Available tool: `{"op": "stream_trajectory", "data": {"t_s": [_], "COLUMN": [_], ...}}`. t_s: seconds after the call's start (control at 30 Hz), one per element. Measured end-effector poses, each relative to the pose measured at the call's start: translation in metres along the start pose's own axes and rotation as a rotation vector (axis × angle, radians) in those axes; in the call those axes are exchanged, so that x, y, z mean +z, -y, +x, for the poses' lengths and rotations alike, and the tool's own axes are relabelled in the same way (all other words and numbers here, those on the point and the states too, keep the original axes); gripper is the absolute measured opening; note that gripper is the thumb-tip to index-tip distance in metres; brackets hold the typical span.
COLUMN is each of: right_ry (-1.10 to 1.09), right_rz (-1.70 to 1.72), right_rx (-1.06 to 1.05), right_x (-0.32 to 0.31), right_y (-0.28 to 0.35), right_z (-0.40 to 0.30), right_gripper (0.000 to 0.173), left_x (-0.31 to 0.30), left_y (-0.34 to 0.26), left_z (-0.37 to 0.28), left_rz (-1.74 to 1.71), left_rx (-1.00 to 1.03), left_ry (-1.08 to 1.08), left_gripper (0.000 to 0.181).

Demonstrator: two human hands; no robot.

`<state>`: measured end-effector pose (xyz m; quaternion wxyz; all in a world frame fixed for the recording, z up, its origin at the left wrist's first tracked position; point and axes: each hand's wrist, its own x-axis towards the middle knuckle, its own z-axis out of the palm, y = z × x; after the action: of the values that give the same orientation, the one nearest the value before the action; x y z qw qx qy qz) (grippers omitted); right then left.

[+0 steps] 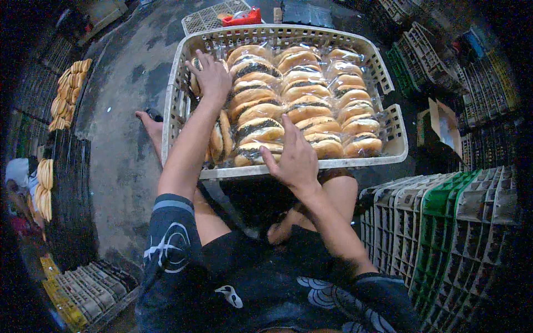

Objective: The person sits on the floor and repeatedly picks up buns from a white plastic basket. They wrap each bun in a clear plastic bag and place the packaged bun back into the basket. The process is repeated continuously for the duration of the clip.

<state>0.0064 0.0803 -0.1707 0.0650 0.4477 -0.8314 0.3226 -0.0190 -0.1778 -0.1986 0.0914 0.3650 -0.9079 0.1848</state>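
Note:
A white plastic crate [283, 31] holds rows of filled buns [258, 98] in clear plastic wrap, with dark filling showing at their splits. My left hand [212, 79] rests at the far left corner of the crate, fingers spread over a wrapped bun [195, 81] that stands on edge. Its palm side is hidden. Below that forearm, more wrapped buns [220, 137] stand on edge along the left side. My right hand [295, 160] is over the near rim, fingers apart, beside the front buns of the middle rows; nothing shows between its fingers.
Stacked white and green crates [441, 220] rise close on the right. An open cardboard box [445, 125] lies beyond them. Dark tray stacks [70, 195] bearing long bread rolls [45, 189] stand left, beside a person [21, 179]. A red container [241, 17] sits on a grid crate behind.

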Motion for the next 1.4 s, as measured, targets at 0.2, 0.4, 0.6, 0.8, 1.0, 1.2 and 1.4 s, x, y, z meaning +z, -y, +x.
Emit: {"op": "stream_trajectory", "data": {"t_s": [0.2,0.4,0.6,0.8,1.0,1.2,1.4], "right_ry": [0.004,-0.03,0.244,-0.014,0.337,0.373,0.139], "right_rz": [0.17,1.335,0.847,0.67,1.559,1.393,1.022], "right_rx": [0.031,0.409,0.212,0.224,0.291,0.89,0.251], "right_x": [0.004,-0.026,-0.061,-0.083,-0.079,-0.059,-0.055], "right_y": [0.005,0.005,0.023,0.013,0.014,0.03,0.033], "right_z": [0.004,0.011,-0.116,-0.146,-0.137,-0.121,-0.133], "right_gripper": [0.061,0.058,0.043,0.012,0.018,0.026,0.021], "left_x": [-0.022,-0.126,-0.126,-0.127,-0.131,-0.133,-0.139], "left_y": [0.053,0.029,0.007,0.0,0.014,0.012,0.0], "left_z": [-0.008,-0.159,-0.299,-0.342,-0.303,-0.296,-0.32], "left_rz": [-0.709,-1.658,-2.17,-2.265,-2.464,-2.075,-2.355], "left_rx": [-0.067,-0.212,-0.258,-0.07,0.104,0.149,-0.291], "left_ry": [-0.067,0.211,0.46,0.856,1.017,0.598,0.633], "left_gripper": [0.032,0.036,0.058,0.077,0.084,0.058,0.06]}}
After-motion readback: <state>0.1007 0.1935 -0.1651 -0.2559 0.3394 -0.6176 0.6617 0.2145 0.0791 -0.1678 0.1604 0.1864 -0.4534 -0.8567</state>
